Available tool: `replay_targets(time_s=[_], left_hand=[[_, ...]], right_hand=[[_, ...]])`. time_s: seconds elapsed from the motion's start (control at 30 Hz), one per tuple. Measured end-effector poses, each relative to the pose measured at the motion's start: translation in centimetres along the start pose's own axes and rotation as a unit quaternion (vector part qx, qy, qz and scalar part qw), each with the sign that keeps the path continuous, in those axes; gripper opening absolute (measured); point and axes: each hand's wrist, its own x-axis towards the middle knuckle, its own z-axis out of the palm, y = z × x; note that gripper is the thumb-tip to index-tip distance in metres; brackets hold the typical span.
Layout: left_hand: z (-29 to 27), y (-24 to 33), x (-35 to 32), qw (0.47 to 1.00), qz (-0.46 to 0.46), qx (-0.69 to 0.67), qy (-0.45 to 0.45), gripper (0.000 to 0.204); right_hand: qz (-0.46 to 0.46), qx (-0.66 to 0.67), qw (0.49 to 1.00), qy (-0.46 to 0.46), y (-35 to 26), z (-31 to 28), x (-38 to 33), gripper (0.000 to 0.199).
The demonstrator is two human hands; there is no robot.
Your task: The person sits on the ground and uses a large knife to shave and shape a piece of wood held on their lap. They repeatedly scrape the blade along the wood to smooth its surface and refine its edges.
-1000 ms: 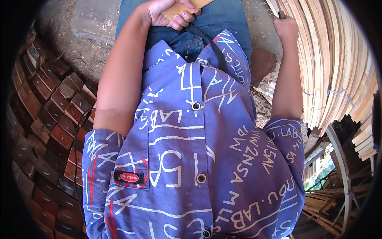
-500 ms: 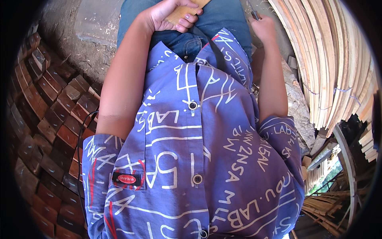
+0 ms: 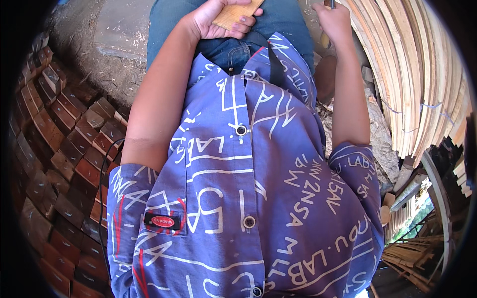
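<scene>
Keeping left hand point(image 3: 206, 22) clamped on wood point(image 3: 231, 18), I moved right hand point(image 3: 336, 23), gripping a tool point(image 3: 332, 4), higher; floor point(image 3: 124, 27) upper left, slats point(image 3: 405, 69) right.

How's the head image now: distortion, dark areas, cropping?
Head view: pale wood strips look bowed near the right rim; corners black; brown blocks at left dim; opening at lower right bright; wood piece in left hand cropped by the top edge.

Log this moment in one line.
left hand: gripping flat yellowish wooden piece; right hand: closed around slim dark tool, partly cropped; right side: bundled pale wooden strips; left side: stacked reddish-brown wooden blocks
</scene>
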Motion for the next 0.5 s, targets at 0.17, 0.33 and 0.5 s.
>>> replay_targets(time_s=[0.17,0.33,0.5], left_hand=[[0.2,-0.1,-0.1,0.999,-0.018,-0.04,-0.021,0.021],[0.1,-0.3,-0.2,0.998,-0.011,-0.019,-0.058,0.031],[0.7,-0.1,0.1,0.997,-0.006,-0.019,-0.08,0.034]], right_hand=[[-0.141,-0.116,0.98,-0.082,-5.0,2.3,-1.8,0.018],[-0.218,-0.317,0.914,-0.128,-9.1,3.5,-2.3,0.02],[-0.236,-0.343,0.901,-0.121,-7.5,3.6,-0.9,0.02]])
